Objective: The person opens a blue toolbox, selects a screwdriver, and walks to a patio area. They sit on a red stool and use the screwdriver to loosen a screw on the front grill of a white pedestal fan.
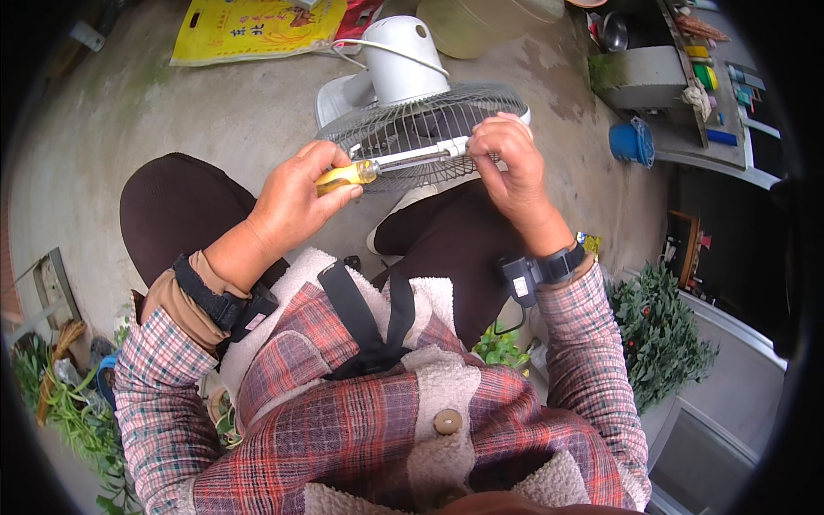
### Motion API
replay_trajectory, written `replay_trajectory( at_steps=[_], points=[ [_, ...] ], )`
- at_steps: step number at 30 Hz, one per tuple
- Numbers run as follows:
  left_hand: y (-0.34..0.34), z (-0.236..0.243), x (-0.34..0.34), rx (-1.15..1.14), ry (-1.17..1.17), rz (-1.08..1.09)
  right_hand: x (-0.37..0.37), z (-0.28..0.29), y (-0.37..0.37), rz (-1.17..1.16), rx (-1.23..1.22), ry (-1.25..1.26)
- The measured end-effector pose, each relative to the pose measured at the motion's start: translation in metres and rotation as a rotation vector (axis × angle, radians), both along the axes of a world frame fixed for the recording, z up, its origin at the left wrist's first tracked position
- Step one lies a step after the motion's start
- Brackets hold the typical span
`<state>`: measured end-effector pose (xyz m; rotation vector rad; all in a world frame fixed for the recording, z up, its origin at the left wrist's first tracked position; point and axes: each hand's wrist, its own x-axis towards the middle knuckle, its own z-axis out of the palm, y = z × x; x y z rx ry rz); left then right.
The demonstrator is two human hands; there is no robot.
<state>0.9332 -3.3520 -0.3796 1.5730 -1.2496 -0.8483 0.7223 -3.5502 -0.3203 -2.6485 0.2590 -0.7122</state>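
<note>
My left hand [300,190] grips a screwdriver by its yellow handle [342,178], the shaft pointing right. Along the shaft runs a narrow white plastic strip [410,158], with a thicker piece near its right end. My right hand [512,168] is closed, thumb and fingers pinched at that end of the strip; the screwdriver's tip is hidden there. Just beyond both hands lies a white electric fan, its round wire grille [386,129] turned toward me and its white motor housing [405,64] on the far side.
A yellow printed bag [257,33] lies on the concrete floor [232,112] at the far left. A pale tub [489,26] stands behind the fan. To the right are a blue bucket [631,142] and a cluttered ledge [725,137]. Leafy plants [657,335] flank me; my knees sit close.
</note>
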Motion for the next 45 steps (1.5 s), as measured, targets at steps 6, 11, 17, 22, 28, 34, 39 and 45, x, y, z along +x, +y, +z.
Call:
replay_trajectory(
  at_steps=[6,11,17,22,28,34,39,45],
  points=[
    [0.007,-0.011,-0.002,-0.012,-0.061,0.004,0.001,-0.01,0.003,-0.011,0.014,-0.01],
    [0.001,-0.011,0.006,0.024,0.104,-0.146,-0.001,-0.009,0.004,-0.017,0.018,0.014],
    [0.001,-0.002,0.004,-0.006,-0.021,-0.032,-0.001,-0.011,0.004,-0.034,0.038,0.002],
    [0.0,-0.006,0.01,-0.028,-0.005,-0.078,-0.001,-0.01,0.006,-0.044,0.041,0.007],
    [-0.004,-0.008,0.018,-0.016,-0.073,-0.166,-0.002,-0.007,0.008,-0.05,0.054,0.024],
    [-0.003,-0.004,0.016,-0.018,-0.032,-0.184,-0.002,-0.009,0.007,-0.059,0.064,0.012],
    [-0.004,-0.002,0.014,-0.019,-0.114,-0.089,-0.001,-0.01,0.006,-0.05,0.078,-0.007],
    [-0.003,-0.002,0.014,-0.079,-0.118,-0.071,-0.001,-0.004,0.003,-0.03,0.049,0.037]
  ],
)
